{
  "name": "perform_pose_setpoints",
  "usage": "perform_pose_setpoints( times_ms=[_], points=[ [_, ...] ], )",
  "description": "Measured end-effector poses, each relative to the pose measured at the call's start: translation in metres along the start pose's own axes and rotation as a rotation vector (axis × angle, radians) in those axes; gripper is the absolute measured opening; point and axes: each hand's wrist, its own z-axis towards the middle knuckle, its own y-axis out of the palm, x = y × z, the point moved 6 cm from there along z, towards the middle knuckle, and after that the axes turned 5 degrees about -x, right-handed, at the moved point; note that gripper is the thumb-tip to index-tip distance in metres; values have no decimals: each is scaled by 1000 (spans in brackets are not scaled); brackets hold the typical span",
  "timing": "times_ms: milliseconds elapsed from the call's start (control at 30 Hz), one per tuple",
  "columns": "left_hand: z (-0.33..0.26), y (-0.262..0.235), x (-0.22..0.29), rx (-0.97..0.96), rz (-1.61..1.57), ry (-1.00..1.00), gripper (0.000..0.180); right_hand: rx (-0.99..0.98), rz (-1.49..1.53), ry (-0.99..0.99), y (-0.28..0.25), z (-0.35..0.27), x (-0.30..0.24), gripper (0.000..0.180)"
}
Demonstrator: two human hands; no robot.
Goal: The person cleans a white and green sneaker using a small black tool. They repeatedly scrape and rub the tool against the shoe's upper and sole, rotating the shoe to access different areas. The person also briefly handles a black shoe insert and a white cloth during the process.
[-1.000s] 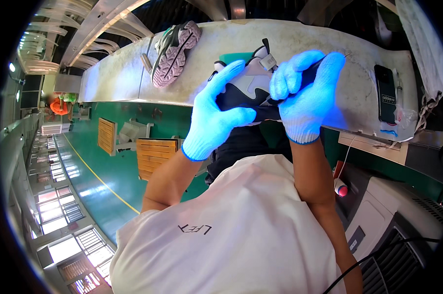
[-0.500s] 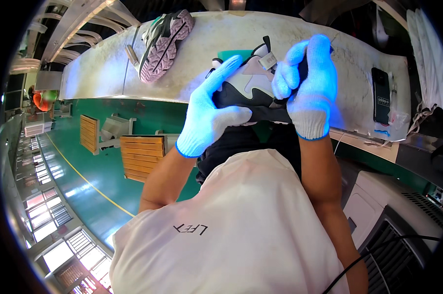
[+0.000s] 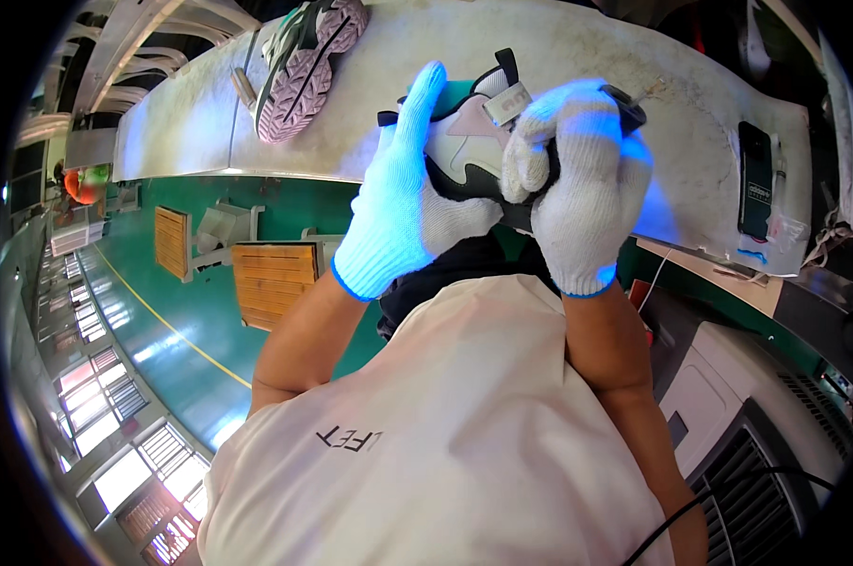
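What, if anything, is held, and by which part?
The left hand grips a shoe by its left end. The right hand grips a mostly hidden dark object; which part cannot be told.

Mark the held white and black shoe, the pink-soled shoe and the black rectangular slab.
Held white and black shoe [image 3: 459, 153], head view: white side panel.
Pink-soled shoe [image 3: 299, 92], head view: sole tread.
Black rectangular slab [image 3: 754, 172], head view: top face.

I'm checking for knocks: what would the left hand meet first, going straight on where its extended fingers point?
Most likely the pale bench top, ahead of the left hand; the pink-soled shoe lies off to the left. Depth is unclear, so the hand may pass above the surface.
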Motion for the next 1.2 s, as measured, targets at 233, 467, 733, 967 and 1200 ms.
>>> perform_pose_setpoints(
  times_ms=[233, 467, 733, 967, 1200],
  points=[
    [-5, 1, -5, 54, -60, 104, 129, -219, -282, -334, -63, -15, -89, 38],
    [-8, 16, -2, 125, -89, 197, 127, -558, -1563, -79, -28, -29, -30, 94],
    [3, 11, -2, 61, -21, 127, 133, -744, -1528, -325, -23, -19, -37, 83],
    [62, 4, -25, -152, 195, -49, 104, -863, -1243, 258, -48, 69, -4, 52],
    [75, 17, 49, -312, 175, 233, 89, 209, -167, 304, -182, 35, -14, 37]
  ],
)
